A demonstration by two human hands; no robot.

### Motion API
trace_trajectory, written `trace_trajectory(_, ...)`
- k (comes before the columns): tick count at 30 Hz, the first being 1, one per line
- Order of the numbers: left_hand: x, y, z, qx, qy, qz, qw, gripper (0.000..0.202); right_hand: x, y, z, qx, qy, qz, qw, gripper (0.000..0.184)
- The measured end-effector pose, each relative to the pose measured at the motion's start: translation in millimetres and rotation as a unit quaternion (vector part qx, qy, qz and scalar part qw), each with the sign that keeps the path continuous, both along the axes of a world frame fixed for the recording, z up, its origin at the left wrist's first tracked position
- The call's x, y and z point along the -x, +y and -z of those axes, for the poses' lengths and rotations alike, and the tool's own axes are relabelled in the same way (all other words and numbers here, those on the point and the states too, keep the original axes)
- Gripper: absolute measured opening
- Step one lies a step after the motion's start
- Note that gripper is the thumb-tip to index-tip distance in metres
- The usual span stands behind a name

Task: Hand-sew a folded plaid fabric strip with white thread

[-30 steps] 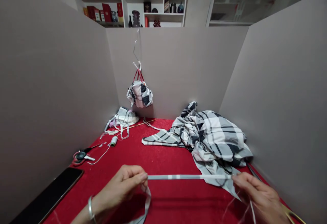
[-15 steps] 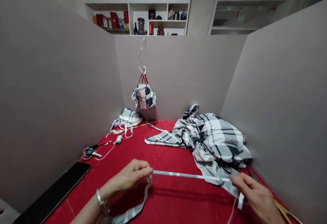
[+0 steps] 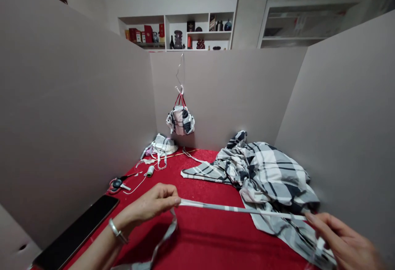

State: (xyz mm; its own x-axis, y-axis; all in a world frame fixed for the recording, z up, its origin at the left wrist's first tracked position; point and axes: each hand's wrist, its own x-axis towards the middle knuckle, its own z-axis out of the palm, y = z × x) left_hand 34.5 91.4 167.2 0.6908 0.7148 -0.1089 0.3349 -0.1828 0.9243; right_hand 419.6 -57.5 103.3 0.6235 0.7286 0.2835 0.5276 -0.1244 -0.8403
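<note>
Since the earlier frame, the right hand had shifted toward the lower right corner, and the stretched span of the fabric strip had lengthened. The left hand remained in the lower centre-left of the frame.

Strip position: lower middle of the frame, held above the red counter. Its long axis ran left to right and sloped slightly down toward the right. The left end pointed at the left hand and the right end met the fingertips of the right hand. A loose tail dropped from the left hand to the bottom edge of the frame.

Left grip: thumb and forefinger pressed together on the strip. A metal bracelet sat on that wrist.

Right grip: blurred by motion, so whether its fingers pinched the strip could not be told.

A crumpled plaid cloth lay on the counter at centre right, behind the right part of the strip. Scissors and a thread spool lay at centre left, well apart from the hands. A dark phone lay at lower left beside the partition. A small plaid bundle hung on the back wall.
</note>
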Motion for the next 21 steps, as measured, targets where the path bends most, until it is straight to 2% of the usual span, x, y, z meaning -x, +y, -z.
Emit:
trace_trajectory(3, 13, 2, -4.6, -0.036, -0.002, -0.009, 0.999, 0.035, 0, -1, 3.6, -0.007, -0.002, -0.024, 1.000, 0.042)
trace_trajectory(5, 17, 3, 1.4, -0.066, 0.004, -0.026, 0.998, 0.033, 3, 1, 9.3, -0.003, 0.002, -0.044, 0.999, 0.042)
trace_trajectory(7, 18, 6, 18.3, -0.079, 0.044, -0.046, 0.995, 0.032, 7, 5, 16.7, -0.003, 0.004, -0.061, 0.998, 0.041)
trace_trajectory(9, 15, 10, 42.8, -0.052, 0.129, -0.033, 0.990, 0.032, 12, 10, 23.0, -0.003, 0.004, -0.070, 0.998, 0.040)
trace_trajectory(11, 13, 13, 65.4, -0.040, 0.153, -0.034, 0.987, 0.029, 17, 14, 25.4, 0.000, 0.004, -0.087, 0.996, 0.040)
trace_trajectory(13, 13, 14, 75.6, -0.042, 0.164, -0.033, 0.985, 0.024, 24, 16, 22.5, 0.008, 0.003, -0.117, 0.993, 0.041)
trace_trajectory(15, 14, 12, 67.8, -0.060, 0.181, -0.028, 0.981, 0.019, 32, 16, 15.7, 0.004, -0.006, -0.131, 0.991, 0.041)
trace_trajectory(18, 5, 7, 33.4, -0.147, 0.213, -0.046, 0.965, 0.041, 38, 15, 4.3, -0.018, -0.026, -0.132, 0.991, 0.041)
trace_trajectory(20, -18, 3, 13.1, -0.198, 0.156, -0.065, 0.965, 0.033, 37, 13, -1.3, -0.023, -0.042, -0.147, 0.988, 0.040)
trace_trajectory(21, -35, 1, 8.2, -0.184, 0.109, -0.047, 0.976, 0.031, 34, 12, -3.4, -0.019, -0.051, -0.157, 0.986, 0.039)
